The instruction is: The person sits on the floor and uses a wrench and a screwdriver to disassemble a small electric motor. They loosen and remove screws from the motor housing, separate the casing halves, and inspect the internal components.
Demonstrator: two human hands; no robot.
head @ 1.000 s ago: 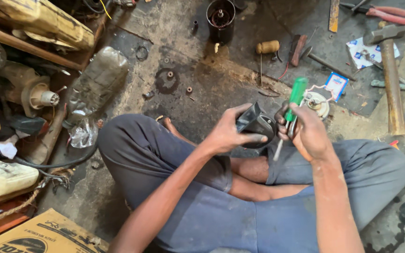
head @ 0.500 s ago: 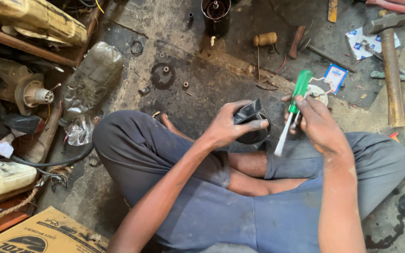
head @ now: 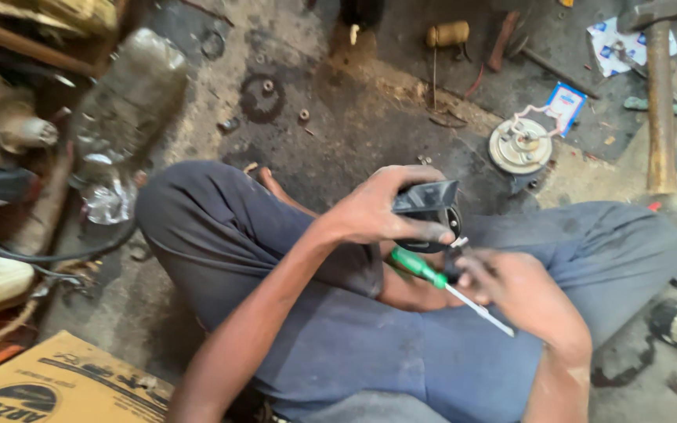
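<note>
Left hand [head: 374, 211] is wrapped over a small black motor part [head: 426, 210], fingers curled across its top and front, so that grip is clenched on it, held above the lap between the knees. Right hand [head: 511, 286] sits just below and to the right of it, closed around a screwdriver [head: 444, 282] with a green handle; the handle pokes out toward the left hand and the metal shaft runs down-right across the palm side. Fingertips of the right hand look like they touch a little shiny bit at the lower edge of the black part, but it's too blurry to tell what that bit is.

The person sits cross-legged in dark blue trousers [head: 338, 337] on a grimy concrete floor [head: 338, 117]. Just past the right knee there's a round metal motor piece [head: 519, 145] with white wires, standing on the floor, and a small blue-and-white packet [head: 566, 102] next to it. A hammer with a wooden handle [head: 658, 117] lies further right.

Container-wise: a clear plastic bottle [head: 123, 102] lies on its side off to the left, dusty, with what looks like crumpled shiny stuff near its mouth; can't tell if anything's inside. A cardboard box [head: 56, 388] sits at the bottom left corner, contents not visible. A spool of tan thread [head: 448, 34] lies up top.
</note>
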